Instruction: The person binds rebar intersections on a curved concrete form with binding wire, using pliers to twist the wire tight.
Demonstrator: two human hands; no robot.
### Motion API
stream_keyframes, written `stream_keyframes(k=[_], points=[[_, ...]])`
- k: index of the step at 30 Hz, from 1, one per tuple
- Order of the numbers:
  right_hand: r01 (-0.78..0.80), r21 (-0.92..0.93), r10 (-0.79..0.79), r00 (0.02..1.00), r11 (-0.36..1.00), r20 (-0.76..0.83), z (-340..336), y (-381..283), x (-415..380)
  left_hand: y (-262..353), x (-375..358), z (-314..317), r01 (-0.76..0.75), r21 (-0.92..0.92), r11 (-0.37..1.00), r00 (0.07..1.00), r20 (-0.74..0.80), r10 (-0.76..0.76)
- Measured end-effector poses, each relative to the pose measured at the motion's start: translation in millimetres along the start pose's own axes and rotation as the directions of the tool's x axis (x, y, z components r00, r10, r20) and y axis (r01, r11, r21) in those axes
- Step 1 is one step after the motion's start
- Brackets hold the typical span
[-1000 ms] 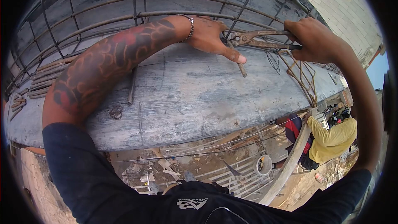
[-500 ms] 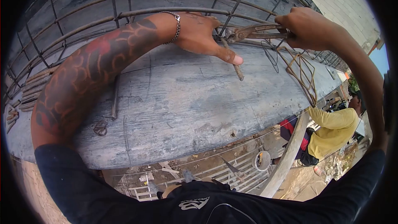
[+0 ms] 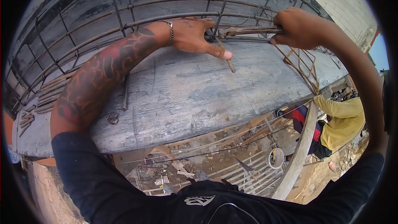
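My left hand (image 3: 191, 36) lies over the lower bars of a rebar cage (image 3: 166, 16), its thumb laid across a short rusty steel rod (image 3: 231, 67) that sticks out toward me. Part of its fingers is hidden behind the bars. My right hand (image 3: 300, 27) is closed round the handles of a pair of pincers (image 3: 248, 30). Their jaws are at the bar crossing beside my left fingers. Below the right hand, bent steel stirrups (image 3: 302, 67) lean over the board edge.
The cage rests along a wide grey board (image 3: 186, 91). Short rods (image 3: 52, 93) lie in a pile at the left, with a bit of wire (image 3: 112, 118) nearer me. Beneath, a person in a yellow top (image 3: 342, 120) is near a wooden beam (image 3: 296, 157) and a bucket (image 3: 275, 158).
The pincers have turned so their handles show more edge-on, with the right hand slightly lower. The left hand stays at the same crossing. The whole view has shifted a little.
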State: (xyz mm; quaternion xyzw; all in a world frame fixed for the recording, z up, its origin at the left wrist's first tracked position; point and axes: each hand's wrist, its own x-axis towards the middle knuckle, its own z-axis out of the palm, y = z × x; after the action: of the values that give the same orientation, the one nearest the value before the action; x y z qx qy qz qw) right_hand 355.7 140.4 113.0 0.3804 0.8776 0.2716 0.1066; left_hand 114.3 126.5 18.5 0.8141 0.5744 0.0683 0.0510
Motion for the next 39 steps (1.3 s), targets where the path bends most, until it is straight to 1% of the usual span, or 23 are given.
stream_keyframes(k=[1, 3, 4, 6, 10, 13, 15, 16, 17, 18, 19, 21, 22, 23, 24, 25, 26, 27, 30, 33, 36, 37, 39], points=[[-0.002, 0.004, 0.002, 1.0, 1.0, -0.002, 5.9, -0.6, 3.9, 0.3, -0.3, -0.8, 0.003, -0.001, 1.0, 1.0, 0.001, -0.003], [-0.144, -0.267, 0.052, 0.945, 0.953, -0.323, 15.0, -3.9, 10.7, 0.1, -0.7, -3.2, 0.001, 0.001, 1.0, 1.0, 0.013, -0.001], [-0.138, -0.278, 0.044, 0.947, 0.951, -0.319, 20.3, -5.6, 8.7, 0.3, -1.1, -3.2, 0.002, -0.013, 1.0, 1.0, 0.017, -0.002], [-0.189, -0.448, -0.076, 0.857, 0.874, -0.509, 35.8, -11.3, -5.9, -0.1, -0.8, -2.3, -0.03, -0.005, 1.0, 1.0, 0.003, 0.03], [-0.153, -0.519, -0.138, 0.867, 0.841, -0.479, 34.5, -7.8, -6.6, 1.0, -1.5, 2.4, -0.043, 0.01, 0.999, 0.998, -0.051, 0.044], [-0.168, -0.423, -0.068, 0.87, 0.89, -0.488, 28.6, -12.3, -14.9, 4.3, 2.9, 6.9, -0.013, 0.014, 1.0, 0.997, -0.079, 0.014], [0.044, -0.276, -0.128, 0.948, 0.96, -0.293, 12.1, -8.4, -22.3, 4.4, 3.8, 4.0, 0.012, 0.047, 0.999, 0.997, -0.074, -0.009], [0.048, -0.278, -0.134, 0.945, 0.959, -0.299, -2.6, -8.4, -22.4, 5.1, 3.2, 3.2, 0.019, 0.061, 0.998, 0.999, -0.045, -0.017], [0.008, 0.064, -0.009, 1.0, 0.998, 0.006, -19.4, -10.1, -22.0, 5.9, 2.4, 3.7, 0.023, 0.077, 0.997, 1.0, -0.012, -0.022], [-0.139, 0.366, 0.01, 0.943, 0.92, 0.334, -28.6, -10.5, -19.9, 6.9, 0.7, 3.1, 0.024, 0.078, 0.997, 1.0, -0.018, -0.023], [-0.141, 0.371, 0.012, 0.944, 0.918, 0.33, -28.4, -8.3, -16.9, 8.2, -0.7, 3.0, 0.024, 0.084, 0.996, 1.0, -0.017, -0.022], [-0.297, 0.577, -0.059, 0.854, 0.76, 0.517, -30.1, -2.8, -8.8, 8.2, -1.4, 0.7, 0.008, 0.051, 0.999, 1.0, -0.011, -0.008], [-0.234, 0.484, -0.031, 0.878, 0.843, 0.478, -31.0, -6.0, -8.8, 7.6, -1.2, 1.0, 0.007, 0.055, 0.998, 0.999, -0.032, -0.005], [-0.227, 0.471, -0.03, 0.878, 0.852, 0.478, -24.7, -7.7, -8.2, 5.6, -0.3, 0.1, 0.012, 0.045, 0.999, 0.999, -0.045, -0.01], [0.019, 0.105, -0.031, 0.993, 0.994, 0.11, -10.5, -7.6, -8.5, 7.0, -1.9, -1.7, 0.005, 0.03, 1.0, 0.999, -0.039, -0.004], [0.113, -0.333, -0.198, 0.952, 0.936, -0.233, 2.1, -10.0, -11.3, 9.1, -3.5, -0.8, -0.005, 0.016, 1.0, 1.0, -0.02, 0.005], [0.039, -0.355, -0.135, 0.958, 0.934, -0.252, 10.1, -10.6, -14.4, 10.1, -3.5, -1.3, -0.028, 0.011, 1.0, 0.999, -0.036, 0.028], [0.043, -0.35, -0.135, 0.96, 0.936, -0.245, 20.8, -8.4, -14.1, 10.1, -3.4, 2.4, -0.03, 0.006, 1.0, 0.999, -0.028, 0.03], [-0.013, -0.413, -0.168, 0.902, 0.91, -0.399, 61.5, 7.1, -8.0, 10.4, -2.3, 3.1, -0.038, -0.003, 0.999, 0.989, -0.14, 0.037], [0.036, -0.406, -0.248, 0.84, 0.913, -0.482, 85.5, 23.0, 6.6, 19.0, -2.9, 2.2, 0.045, 0.046, 0.998, 0.998, -0.044, -0.043], [0.12, -0.382, -0.323, 0.783, 0.917, -0.531, 105.2, 42.6, 27.8, 16.1, 1.0, 6.1, 0.089, 0.09, 0.992, 0.994, -0.073, -0.082], [0.121, -0.374, -0.322, 0.779, 0.919, -0.538, 113.2, 44.4, 33.2, 14.6, 0.0, 7.7, 0.061, 0.1, 0.993, 0.995, -0.089, -0.052], [0.17, -0.256, -0.289, 0.775, 0.952, -0.562, 115.7, 42.8, 43.3, 11.6, -2.4, 7.9, 0.041, 0.116, 0.992, 0.993, -0.113, -0.028]])
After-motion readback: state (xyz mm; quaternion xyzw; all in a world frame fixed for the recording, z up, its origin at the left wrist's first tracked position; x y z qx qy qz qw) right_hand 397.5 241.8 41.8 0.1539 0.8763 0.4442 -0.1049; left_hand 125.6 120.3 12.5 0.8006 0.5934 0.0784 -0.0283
